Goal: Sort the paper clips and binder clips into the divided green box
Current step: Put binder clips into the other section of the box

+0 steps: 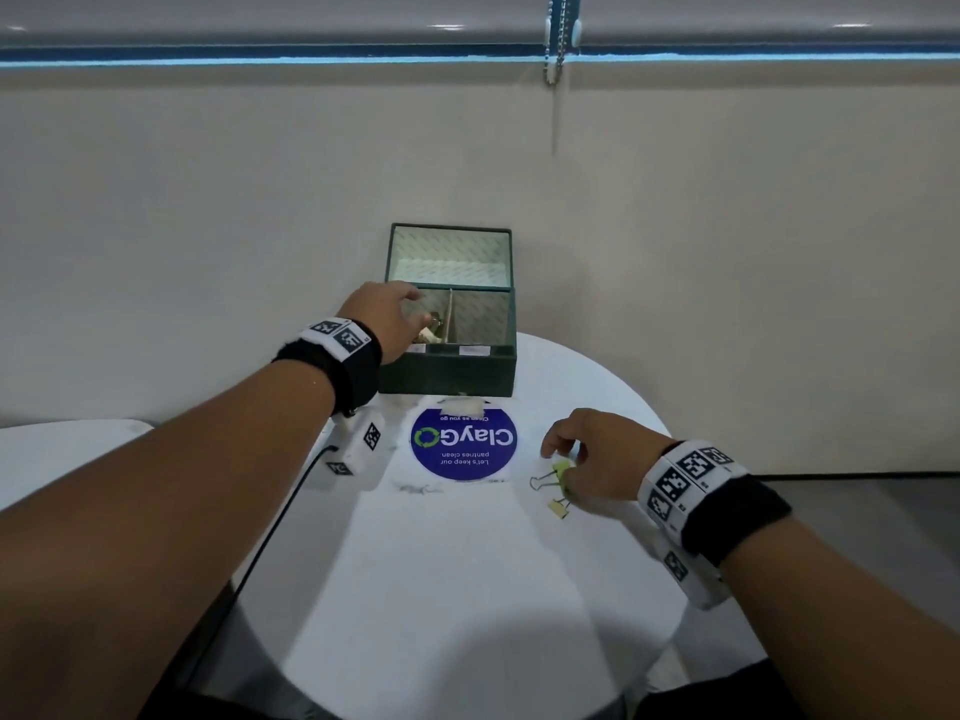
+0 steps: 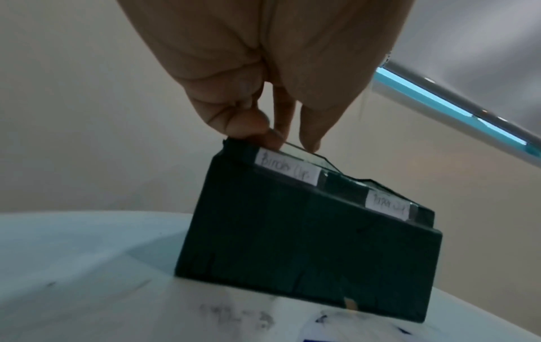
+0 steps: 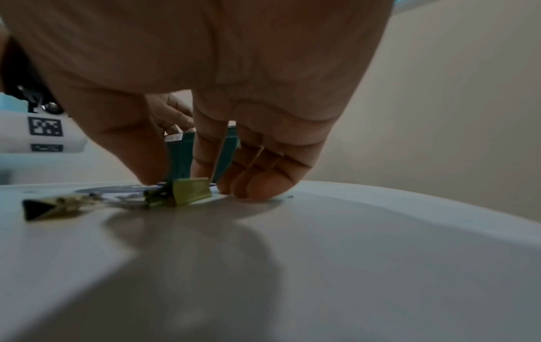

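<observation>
The green box (image 1: 447,374) stands open at the table's far side, lid up, with a divider between two compartments. Its front labels read binder clip (image 2: 287,171) on the left and paper clip (image 2: 386,206) on the right. My left hand (image 1: 395,317) reaches down into the left compartment, where a pale clip (image 1: 428,333) lies by the thumb; the fingertips are hidden behind the rim. My right hand (image 1: 563,459) is on the table, its thumb and index finger closed round a green binder clip (image 3: 191,191). A pale yellow binder clip (image 1: 560,506) lies just nearer me.
A round blue ClayGo sticker (image 1: 463,443) is stuck in front of the box. A small grey cluster (image 1: 415,488), perhaps paper clips, lies near the sticker. A black cable (image 1: 291,506) runs off the left of the white round table (image 1: 457,589). The wall is right behind the box.
</observation>
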Tool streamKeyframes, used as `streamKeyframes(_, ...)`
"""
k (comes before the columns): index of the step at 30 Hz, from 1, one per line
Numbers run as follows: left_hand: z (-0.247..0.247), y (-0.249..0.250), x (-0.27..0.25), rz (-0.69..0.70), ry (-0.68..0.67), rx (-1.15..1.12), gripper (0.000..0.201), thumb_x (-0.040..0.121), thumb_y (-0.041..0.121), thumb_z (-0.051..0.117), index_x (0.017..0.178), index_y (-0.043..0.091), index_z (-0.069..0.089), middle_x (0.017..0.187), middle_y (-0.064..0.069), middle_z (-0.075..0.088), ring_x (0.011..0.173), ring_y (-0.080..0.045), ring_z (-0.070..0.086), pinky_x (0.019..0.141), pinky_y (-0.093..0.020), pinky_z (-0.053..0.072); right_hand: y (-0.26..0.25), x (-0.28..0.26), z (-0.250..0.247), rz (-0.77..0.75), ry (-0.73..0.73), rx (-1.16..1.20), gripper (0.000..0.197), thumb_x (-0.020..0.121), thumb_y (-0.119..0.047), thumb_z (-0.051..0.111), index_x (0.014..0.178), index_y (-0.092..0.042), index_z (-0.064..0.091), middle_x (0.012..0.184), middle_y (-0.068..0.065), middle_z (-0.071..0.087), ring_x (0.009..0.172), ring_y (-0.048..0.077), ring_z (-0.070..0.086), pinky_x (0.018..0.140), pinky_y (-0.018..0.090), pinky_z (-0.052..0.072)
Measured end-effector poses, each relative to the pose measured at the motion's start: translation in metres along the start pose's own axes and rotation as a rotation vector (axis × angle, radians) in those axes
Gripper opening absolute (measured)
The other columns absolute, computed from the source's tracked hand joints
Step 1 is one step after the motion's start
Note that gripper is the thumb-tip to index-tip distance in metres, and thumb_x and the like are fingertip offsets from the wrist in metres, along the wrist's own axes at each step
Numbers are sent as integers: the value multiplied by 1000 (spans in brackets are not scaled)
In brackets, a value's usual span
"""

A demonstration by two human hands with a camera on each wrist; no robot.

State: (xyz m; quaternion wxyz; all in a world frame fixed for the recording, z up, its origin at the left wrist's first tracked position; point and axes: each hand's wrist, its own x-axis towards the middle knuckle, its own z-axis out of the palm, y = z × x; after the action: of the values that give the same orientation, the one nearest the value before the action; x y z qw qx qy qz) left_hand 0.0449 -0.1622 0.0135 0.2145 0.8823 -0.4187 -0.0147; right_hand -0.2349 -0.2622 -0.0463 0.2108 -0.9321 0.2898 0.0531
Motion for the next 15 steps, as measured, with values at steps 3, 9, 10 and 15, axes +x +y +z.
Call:
streamKeyframes(3, -4, 16, -20, 104, 57, 50, 35, 94, 38, 60, 127, 28, 60, 135, -2, 41, 101, -20, 57, 92, -32, 48, 2, 0, 3, 26, 33, 6, 27, 82, -19, 59, 98, -40, 62, 95, -20, 54, 86, 1, 55, 75, 18, 43)
streamKeyframes(9, 35, 75, -102, 842, -401, 441, 26, 95, 38, 50, 116, 34, 64, 112, 7, 59, 105, -18, 59, 78, -27, 42, 7, 7, 4, 58, 112, -34, 21, 86, -18, 57, 95, -37, 61, 102, -12, 53, 90, 12, 59, 80, 24, 48)
streamKeyframes(10, 44, 83, -115, 948, -450, 482, 27, 95, 41, 49, 118, 36, 63, 113, 8, 58, 104, -18, 59, 75, -27, 40, 7, 8, 3, 59, 121, -43, 18, 87, -19, 58, 93, -36, 62, 103, -10, 53, 90, 14, 59, 81, 25, 49)
streamKeyframes(15, 72, 96, -133, 1023, -553, 452, 25, 94, 30, 57, 117, 22, 63, 122, -2, 51, 101, -25, 59, 80, -40, 53, 6, 9, 0, 50, 145, -45, 19, 85, -13, 58, 82, -32, 57, 102, -5, 52, 84, 15, 58, 81, 28, 51)
